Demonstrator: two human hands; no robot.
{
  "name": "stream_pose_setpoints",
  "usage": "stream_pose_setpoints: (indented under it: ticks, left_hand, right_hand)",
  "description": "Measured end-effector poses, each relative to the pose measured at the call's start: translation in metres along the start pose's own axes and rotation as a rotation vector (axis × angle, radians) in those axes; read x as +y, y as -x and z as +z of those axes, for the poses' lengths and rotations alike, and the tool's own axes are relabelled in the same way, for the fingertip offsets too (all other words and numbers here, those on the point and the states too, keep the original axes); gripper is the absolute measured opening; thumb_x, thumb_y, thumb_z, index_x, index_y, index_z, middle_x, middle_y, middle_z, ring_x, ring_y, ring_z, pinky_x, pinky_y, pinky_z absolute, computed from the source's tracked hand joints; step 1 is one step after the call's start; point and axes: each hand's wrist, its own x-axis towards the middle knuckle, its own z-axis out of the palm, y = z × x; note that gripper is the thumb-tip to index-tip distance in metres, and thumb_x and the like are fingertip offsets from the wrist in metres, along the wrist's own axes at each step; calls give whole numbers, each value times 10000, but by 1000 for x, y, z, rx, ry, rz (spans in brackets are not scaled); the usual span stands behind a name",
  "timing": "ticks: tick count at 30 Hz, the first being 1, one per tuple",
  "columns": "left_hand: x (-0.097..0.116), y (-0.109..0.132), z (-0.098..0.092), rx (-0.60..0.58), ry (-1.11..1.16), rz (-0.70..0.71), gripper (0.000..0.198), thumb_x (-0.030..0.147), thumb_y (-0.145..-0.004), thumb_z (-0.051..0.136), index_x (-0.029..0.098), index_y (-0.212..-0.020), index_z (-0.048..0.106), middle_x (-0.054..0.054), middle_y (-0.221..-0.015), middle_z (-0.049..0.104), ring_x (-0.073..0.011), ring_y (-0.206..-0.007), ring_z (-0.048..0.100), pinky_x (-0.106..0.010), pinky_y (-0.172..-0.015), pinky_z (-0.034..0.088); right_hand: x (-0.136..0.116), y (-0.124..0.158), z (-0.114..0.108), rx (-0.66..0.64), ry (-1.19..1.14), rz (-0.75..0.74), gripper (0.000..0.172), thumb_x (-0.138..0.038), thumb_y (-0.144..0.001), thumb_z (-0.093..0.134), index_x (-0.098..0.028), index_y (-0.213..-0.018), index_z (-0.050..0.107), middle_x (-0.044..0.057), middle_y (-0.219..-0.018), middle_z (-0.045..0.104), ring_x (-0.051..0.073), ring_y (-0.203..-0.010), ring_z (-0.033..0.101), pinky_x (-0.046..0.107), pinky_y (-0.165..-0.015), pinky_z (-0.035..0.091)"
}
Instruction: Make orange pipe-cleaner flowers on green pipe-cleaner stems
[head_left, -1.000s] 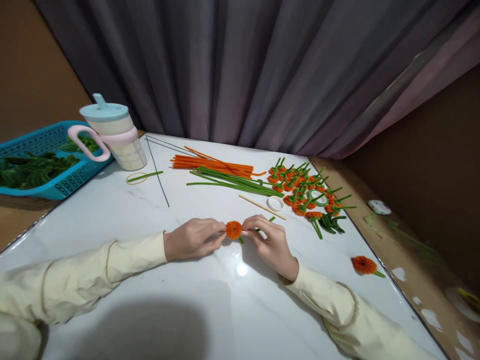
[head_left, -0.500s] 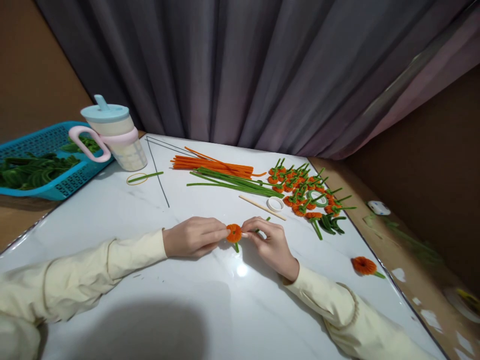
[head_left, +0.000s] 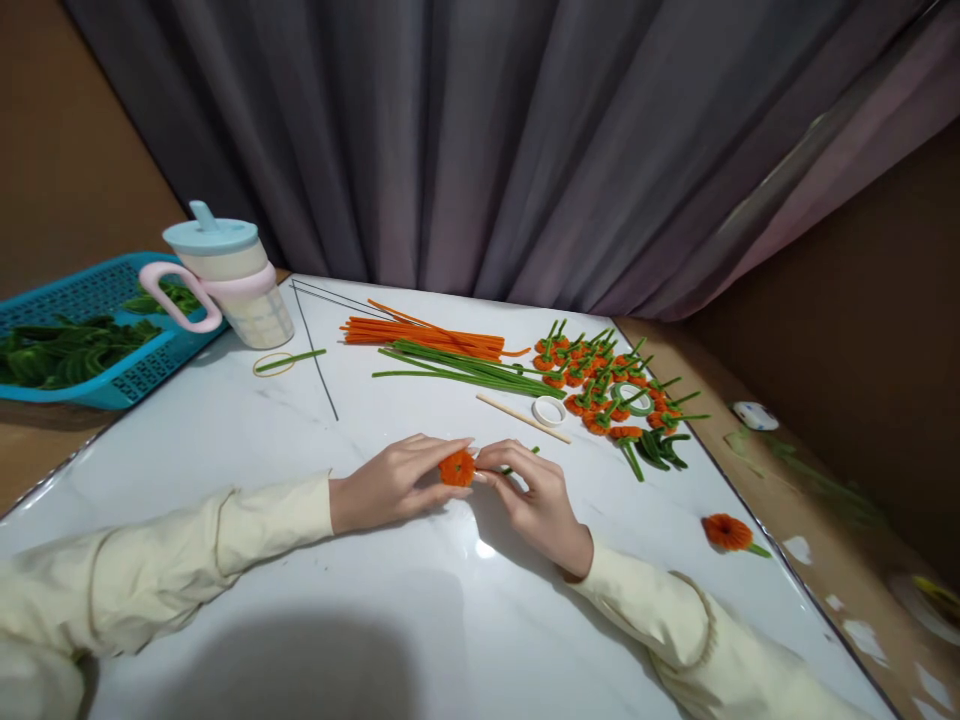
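Observation:
An orange pipe-cleaner flower (head_left: 457, 468) is held just above the white table, between my two hands. My left hand (head_left: 397, 482) grips it from the left, with the thumb below and the fingers above. From the right, my right hand (head_left: 536, 500) pinches the flower's edge between thumb and forefinger. A short green pipe-cleaner piece (head_left: 531, 452) shows partly behind the right hand; I cannot tell if it touches the fingers. Beyond the hands lie a thin wooden stick (head_left: 523, 418) and a white ring (head_left: 549, 411).
Bundles of orange pipe cleaners (head_left: 427, 336) and green pipe cleaners (head_left: 472, 370) lie at the back. Several finished orange flowers (head_left: 598, 420) surround a green tape roll (head_left: 631, 399). A single flower (head_left: 727, 532) sits far right. A handled tumbler (head_left: 259, 310) and blue basket (head_left: 124, 385) stand left.
The flower has shifted slightly left and turned, so its green stem no longer shows beneath it. My left thumb and fingers have spread around its top and bottom. The right hand stays at its right edge.

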Motion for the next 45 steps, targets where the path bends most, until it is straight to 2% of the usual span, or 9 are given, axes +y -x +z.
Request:
stream_pose_setpoints:
  ticks: [2, 7, 11, 14, 17, 20, 29, 39, 45]
  left_hand:
    - [4, -1, 0, 43, -6, -61, 380, 335, -893, 508, 164, -1232, 511, -111, -977, 688, -195, -852, 645, -317, -777, 525]
    - [15, -10, -7, 86, 11, -236, 206, 333, -876, 538, 176, -903, 667, -36, -834, 715, -145, -698, 643, -230, -676, 508]
    - [25, -16, -14, -3, 87, -289, 200, 328, -882, 531, 197, -854, 680, 31, -678, 683, -96, -534, 583, -183, -565, 476]
    - [30, -16, -17, -19, 181, -297, 188, 336, -874, 541, 207, -955, 651, 22, -783, 701, -103, -603, 615, -185, -599, 497]
    - [32, -14, -15, 89, 246, -314, 199, 288, -868, 553, 193, -1039, 592, -14, -914, 696, -135, -789, 652, -207, -694, 527]
    - [32, -11, -11, 249, 239, -300, 160, 234, -861, 559, 183, -1011, 584, -28, -913, 683, -129, -773, 646, -200, -661, 537]
    - [34, -9, -7, 426, 162, -205, 107, 112, -789, 645, 152, -885, 620, -27, -771, 693, -124, -682, 649, -192, -625, 522]
    - [38, -6, -5, 336, 197, -113, 138, 52, -829, 547, 146, -882, 633, -97, -952, 668, -167, -867, 630, -279, -756, 518]
    - [40, -11, -8, 306, 284, -214, 91, 87, -810, 600, 160, -860, 624, -77, -955, 659, -161, -883, 624, -280, -813, 502]
  right_hand:
    - [0, 0, 0, -12, -2, 44, 74, -186, -906, 504, -204, -945, 564, 51, -850, 635, 182, -789, 607, 302, -700, 505]
    - [-5, 0, 0, -22, 92, -11, 408, -184, -880, 537, -215, -1263, 400, 117, -1137, 543, 229, -998, 546, 382, -832, 491]
    - [-16, -1, 1, -70, 87, -139, 325, -97, -917, 423, -224, -1212, 476, 107, -1069, 562, 222, -974, 544, 373, -812, 486]
    - [-22, -3, 0, 7, -13, -91, 253, -106, -929, 414, -210, -1116, 548, 89, -969, 591, 197, -887, 576, 322, -743, 504]
    - [-24, -7, -1, 104, -109, 91, 124, -200, -914, 512, -201, -1000, 601, 65, -893, 625, 182, -797, 606, 282, -673, 517]
    - [-24, -8, -1, 136, -248, 230, 124, -257, -881, 584, -192, -984, 603, 45, -828, 646, 163, -726, 625, 241, -609, 520]
    - [-27, -7, 2, 95, -341, 265, 112, -228, -888, 584, -188, -982, 631, 52, -904, 647, 155, -769, 634, 234, -655, 513]
    - [-24, -7, 0, 91, -224, 209, 112, -240, -899, 563, -182, -942, 648, 55, -875, 649, 157, -773, 629, 231, -662, 513]
    - [-21, -6, -1, 112, -229, 180, 111, -232, -900, 562, -176, -969, 628, 59, -889, 649, 158, -779, 632, 230, -649, 514]
